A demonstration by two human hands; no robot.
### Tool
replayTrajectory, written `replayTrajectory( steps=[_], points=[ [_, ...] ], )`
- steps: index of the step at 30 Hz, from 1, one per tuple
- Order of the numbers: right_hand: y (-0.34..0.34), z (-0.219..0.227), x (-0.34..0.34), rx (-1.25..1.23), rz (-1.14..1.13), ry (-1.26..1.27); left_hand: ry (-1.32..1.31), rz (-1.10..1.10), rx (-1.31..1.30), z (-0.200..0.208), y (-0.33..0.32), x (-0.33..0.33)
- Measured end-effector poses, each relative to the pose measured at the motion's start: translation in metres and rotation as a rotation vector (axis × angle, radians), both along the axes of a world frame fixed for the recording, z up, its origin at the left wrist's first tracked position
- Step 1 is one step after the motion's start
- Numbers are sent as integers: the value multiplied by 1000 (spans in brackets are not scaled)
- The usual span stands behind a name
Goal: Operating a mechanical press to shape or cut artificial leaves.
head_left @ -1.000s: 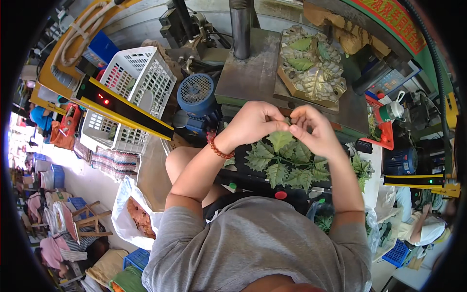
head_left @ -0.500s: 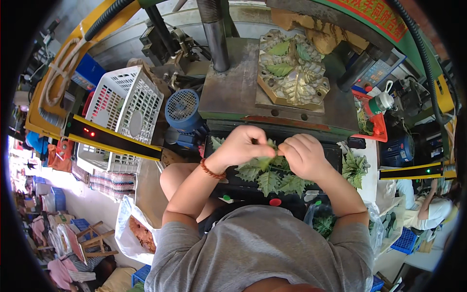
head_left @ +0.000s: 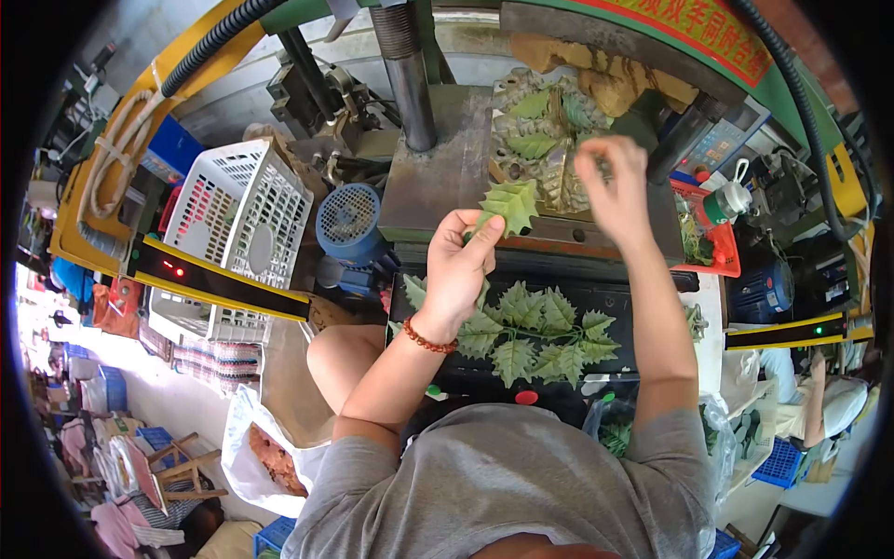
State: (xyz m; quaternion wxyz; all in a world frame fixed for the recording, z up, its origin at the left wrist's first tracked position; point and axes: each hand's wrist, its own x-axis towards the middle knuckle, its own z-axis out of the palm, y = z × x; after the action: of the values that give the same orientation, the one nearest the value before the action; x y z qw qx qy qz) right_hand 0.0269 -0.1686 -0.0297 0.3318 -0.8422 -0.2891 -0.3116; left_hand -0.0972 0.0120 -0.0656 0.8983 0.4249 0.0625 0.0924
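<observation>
My left hand [head_left: 456, 275], with a beaded bracelet at its wrist, pinches a light green artificial leaf [head_left: 510, 206] between thumb and fingers. The leaf's toothed blade points up, in front of the press bed [head_left: 433, 191]. My right hand [head_left: 616, 191] is raised over the right part of a metal leaf mould [head_left: 559, 186]. Its fingers are apart and slightly blurred, and I see nothing in them. Separate green leaves [head_left: 533, 145] lie on the mould. Below my hands, a spray of artificial leaves [head_left: 535, 337] lies on a black surface.
A thick steel column [head_left: 406, 88] rises left of the mould. A white plastic basket [head_left: 265, 238] and a blue motor [head_left: 349, 219] stand at left. Yellow-black sensor bars [head_left: 219, 279] flank the work area. At right is a red basket [head_left: 722, 252] with a bottle [head_left: 726, 200].
My hands, close together before, have parted. The right has risen forward over the mould; the left holds the leaf up nearer the press bed. The leaf spray below is more exposed.
</observation>
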Motion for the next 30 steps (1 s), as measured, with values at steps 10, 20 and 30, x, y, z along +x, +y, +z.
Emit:
replayTrajectory(
  steps=[10, 20, 30],
  points=[
    [-9, -11, 38, -255, 124, 142, -244, -246, 1000, -7, -29, 2],
    [-46, -15, 90, -567, 38, 37, -608, 313, 2172, -11, -34, 49],
    [-35, -21, 71, -555, -200, 246, -742, 303, 1934, 3, -18, 50]
  ],
)
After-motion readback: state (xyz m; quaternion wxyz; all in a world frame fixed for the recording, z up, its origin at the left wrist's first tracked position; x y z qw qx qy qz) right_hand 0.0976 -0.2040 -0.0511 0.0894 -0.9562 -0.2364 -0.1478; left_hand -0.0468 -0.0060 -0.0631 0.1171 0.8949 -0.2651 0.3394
